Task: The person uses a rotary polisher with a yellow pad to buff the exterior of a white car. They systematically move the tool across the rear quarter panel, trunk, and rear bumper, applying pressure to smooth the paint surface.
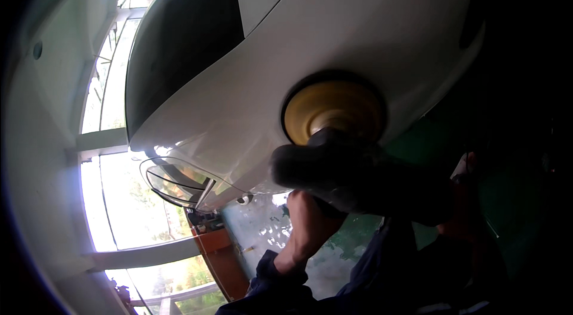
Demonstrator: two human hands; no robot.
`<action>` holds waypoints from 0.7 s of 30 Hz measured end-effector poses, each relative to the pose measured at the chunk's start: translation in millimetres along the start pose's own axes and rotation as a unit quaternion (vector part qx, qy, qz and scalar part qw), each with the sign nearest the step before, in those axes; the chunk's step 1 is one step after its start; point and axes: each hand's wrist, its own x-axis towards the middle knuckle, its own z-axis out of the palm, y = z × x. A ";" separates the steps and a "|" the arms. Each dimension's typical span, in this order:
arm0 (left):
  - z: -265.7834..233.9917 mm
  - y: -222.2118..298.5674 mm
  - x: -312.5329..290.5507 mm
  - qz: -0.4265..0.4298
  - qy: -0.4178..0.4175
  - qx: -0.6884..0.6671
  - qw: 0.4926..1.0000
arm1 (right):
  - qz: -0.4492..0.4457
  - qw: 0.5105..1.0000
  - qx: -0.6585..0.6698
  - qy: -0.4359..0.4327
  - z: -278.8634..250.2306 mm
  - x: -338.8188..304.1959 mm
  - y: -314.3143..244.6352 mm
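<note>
A black power polisher (352,181) with a round yellow pad (334,106) is up against the white car body panel (382,22). Blurred rings on the pad suggest that it is spinning. My left hand (307,219) is closed around the polisher's underside near its front, with the fingers partly hidden by the tool. Deep shadow covers my right hand (462,225) at the polisher's rear end. Only dim skin shows there, and it appears wrapped around the tool's body.
The car's dark window (185,40) lies at the upper left, with a lamp (179,181) below it. Wet green floor (262,225) shows beneath. A reddish-brown cabinet (221,261) stands by bright, white-framed windows (137,195) at the left. The right side is very dark.
</note>
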 end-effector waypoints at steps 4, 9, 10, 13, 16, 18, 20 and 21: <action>6.7 17.8 17.4 -0.021 0.002 0.041 0.999 | -0.035 0.994 0.066 0.084 -13.9 -8.0 2.3; -22.7 -27.2 -27.7 -0.044 0.073 0.064 0.994 | -0.035 0.998 -0.024 -0.042 0.5 12.5 -51.7; -18.0 -62.6 -32.5 -0.051 0.089 0.019 0.995 | 0.012 0.995 -0.070 -0.074 8.8 17.1 -66.3; -55.9 -131.0 -74.6 -0.086 0.177 -0.025 0.980 | 0.043 0.975 -0.055 -0.209 54.0 44.5 -118.9; -83.6 -191.0 -136.8 -0.124 0.260 -0.031 0.957 | -0.111 0.974 -0.026 -0.197 126.2 65.4 -142.8; -99.3 -269.5 -202.3 -0.176 0.261 0.022 0.949 | -0.148 0.970 -0.031 -0.192 183.5 78.2 -158.5; -111.5 -329.7 -257.4 -0.186 0.285 0.020 0.940 | -0.170 0.961 -0.029 -0.218 224.7 90.6 -172.2; -111.4 -347.1 -266.3 -0.188 0.296 0.012 0.936 | -0.177 0.957 -0.034 -0.227 234.1 96.8 -175.5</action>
